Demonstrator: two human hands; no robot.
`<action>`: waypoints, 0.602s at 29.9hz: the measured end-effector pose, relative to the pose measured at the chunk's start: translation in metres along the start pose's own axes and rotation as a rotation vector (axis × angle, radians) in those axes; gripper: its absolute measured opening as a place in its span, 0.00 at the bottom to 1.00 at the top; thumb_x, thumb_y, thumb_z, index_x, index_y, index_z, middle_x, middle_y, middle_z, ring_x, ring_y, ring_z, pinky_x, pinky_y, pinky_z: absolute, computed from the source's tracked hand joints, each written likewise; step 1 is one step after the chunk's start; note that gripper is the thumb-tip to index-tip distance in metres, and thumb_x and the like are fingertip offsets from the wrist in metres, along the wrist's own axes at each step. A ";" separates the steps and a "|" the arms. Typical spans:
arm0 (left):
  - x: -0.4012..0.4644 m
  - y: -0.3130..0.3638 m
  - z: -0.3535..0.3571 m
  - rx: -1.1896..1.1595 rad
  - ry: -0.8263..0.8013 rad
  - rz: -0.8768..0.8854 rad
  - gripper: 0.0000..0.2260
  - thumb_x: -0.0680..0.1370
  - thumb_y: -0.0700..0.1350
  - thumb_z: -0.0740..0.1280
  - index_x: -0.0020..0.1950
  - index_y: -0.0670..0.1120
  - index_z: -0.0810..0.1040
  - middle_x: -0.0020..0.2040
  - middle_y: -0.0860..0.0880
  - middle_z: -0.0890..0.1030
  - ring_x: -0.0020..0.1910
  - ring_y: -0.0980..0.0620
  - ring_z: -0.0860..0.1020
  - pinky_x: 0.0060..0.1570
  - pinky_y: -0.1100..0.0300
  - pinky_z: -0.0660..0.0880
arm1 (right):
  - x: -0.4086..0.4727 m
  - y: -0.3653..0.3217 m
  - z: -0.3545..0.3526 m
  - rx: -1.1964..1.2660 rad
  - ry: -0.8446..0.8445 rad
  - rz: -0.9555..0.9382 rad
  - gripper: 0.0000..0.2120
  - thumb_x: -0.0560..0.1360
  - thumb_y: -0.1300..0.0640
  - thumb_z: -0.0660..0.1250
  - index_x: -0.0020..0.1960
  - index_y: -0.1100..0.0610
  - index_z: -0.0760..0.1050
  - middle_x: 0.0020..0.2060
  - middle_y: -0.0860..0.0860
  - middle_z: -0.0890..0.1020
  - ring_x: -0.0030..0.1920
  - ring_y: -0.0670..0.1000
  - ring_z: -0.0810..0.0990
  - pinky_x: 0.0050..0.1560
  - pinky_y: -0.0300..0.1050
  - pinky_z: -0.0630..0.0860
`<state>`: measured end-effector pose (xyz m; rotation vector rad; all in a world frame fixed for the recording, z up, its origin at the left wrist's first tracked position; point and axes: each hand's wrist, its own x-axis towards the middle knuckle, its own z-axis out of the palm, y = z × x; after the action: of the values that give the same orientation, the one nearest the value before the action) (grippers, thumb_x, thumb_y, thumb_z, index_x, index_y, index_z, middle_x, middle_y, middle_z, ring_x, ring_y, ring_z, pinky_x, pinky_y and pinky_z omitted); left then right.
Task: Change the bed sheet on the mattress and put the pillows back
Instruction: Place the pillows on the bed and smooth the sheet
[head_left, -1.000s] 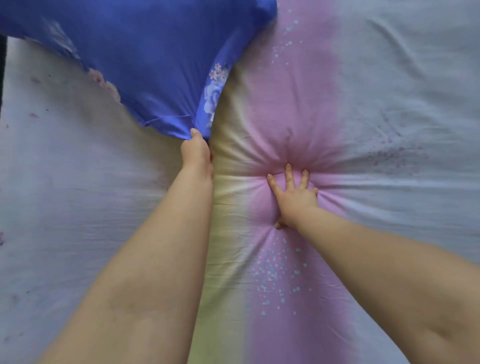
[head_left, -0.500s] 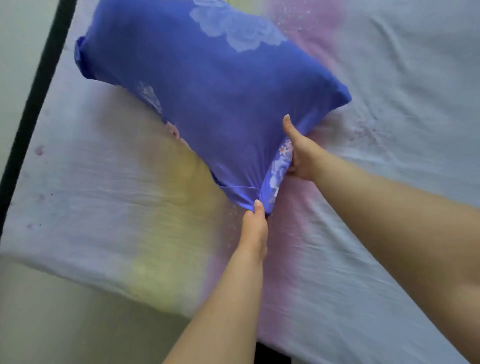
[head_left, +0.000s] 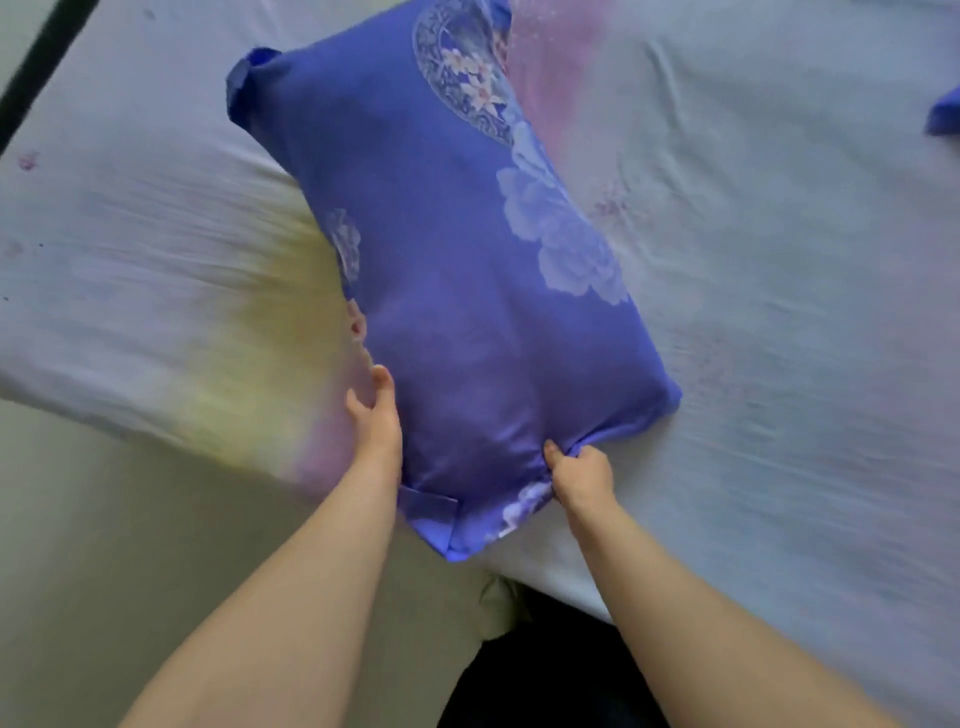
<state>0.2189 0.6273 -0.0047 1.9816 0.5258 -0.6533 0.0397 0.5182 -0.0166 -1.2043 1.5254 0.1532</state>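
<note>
Pastel-sheeted bed (head_left: 779, 312) bearing a blue floral pillow (head_left: 467, 312).

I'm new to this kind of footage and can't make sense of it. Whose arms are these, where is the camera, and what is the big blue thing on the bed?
There is no machine here. The two bare arms belong to a person who wears a wide-angle camera on the head, so you look forward and down along the arms, as the person does. There is just this one view.

The pale surface is a bed sheet, light blue with soft yellow and pink bands, spread over a mattress. On it lies a blue pillow with a flower print, set at a slant.

The left hand touches the pillow's near left edge, fingers fairly straight. The right hand pinches a bunch of the pillow's fabric near its lower right corner.

At the far right edge a bit of blue fabric shows; I cannot tell what it is.
</note>
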 end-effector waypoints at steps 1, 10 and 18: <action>0.004 -0.005 0.007 0.067 -0.086 0.054 0.50 0.65 0.76 0.63 0.78 0.48 0.53 0.75 0.49 0.63 0.72 0.49 0.64 0.72 0.48 0.61 | -0.011 0.014 -0.009 -0.021 0.021 -0.019 0.14 0.76 0.57 0.66 0.35 0.63 0.73 0.36 0.59 0.77 0.40 0.54 0.76 0.42 0.44 0.68; -0.134 -0.067 -0.002 0.139 -0.405 0.110 0.23 0.78 0.50 0.66 0.69 0.41 0.71 0.66 0.46 0.76 0.63 0.50 0.75 0.67 0.51 0.69 | -0.111 0.101 -0.101 -0.146 0.091 0.035 0.11 0.77 0.58 0.63 0.42 0.66 0.75 0.52 0.68 0.79 0.54 0.65 0.77 0.52 0.50 0.71; -0.271 -0.074 -0.026 0.196 -0.533 -0.005 0.14 0.80 0.50 0.62 0.60 0.42 0.74 0.54 0.44 0.78 0.54 0.45 0.78 0.61 0.45 0.74 | -0.185 0.127 -0.223 0.073 0.339 -0.042 0.46 0.72 0.36 0.65 0.77 0.57 0.48 0.76 0.55 0.53 0.74 0.55 0.57 0.72 0.51 0.57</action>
<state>-0.0269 0.6589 0.1298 1.8764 0.1435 -1.2246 -0.2291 0.5398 0.1486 -1.2474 1.7793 -0.1411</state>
